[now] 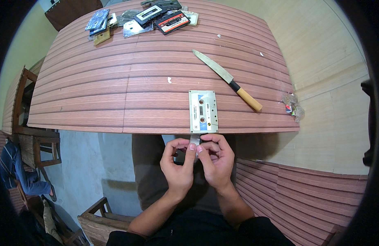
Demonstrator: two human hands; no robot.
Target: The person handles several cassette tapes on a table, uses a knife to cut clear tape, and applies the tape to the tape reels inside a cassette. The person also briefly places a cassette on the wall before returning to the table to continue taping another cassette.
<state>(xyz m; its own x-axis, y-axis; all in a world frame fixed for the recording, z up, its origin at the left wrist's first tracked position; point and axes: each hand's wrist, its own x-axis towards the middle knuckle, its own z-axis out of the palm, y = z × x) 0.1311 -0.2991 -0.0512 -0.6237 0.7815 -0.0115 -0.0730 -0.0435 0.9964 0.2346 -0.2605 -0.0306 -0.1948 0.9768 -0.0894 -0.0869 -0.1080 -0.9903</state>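
Grey tab [194,140] was pinched between our left hand [178,164] and right hand [216,162]; both grips wanted even, gentle pressure.

1 knife [228,78], 1 near cassette [203,111], roughly 8 piled cassettes [148,19]

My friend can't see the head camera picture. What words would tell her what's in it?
Two bare hands, left hand and right hand, pinch a small clear strip at a wooden table's edge. Beside them lie a cassette tape, a knife and, farther back, a pile of cassettes.
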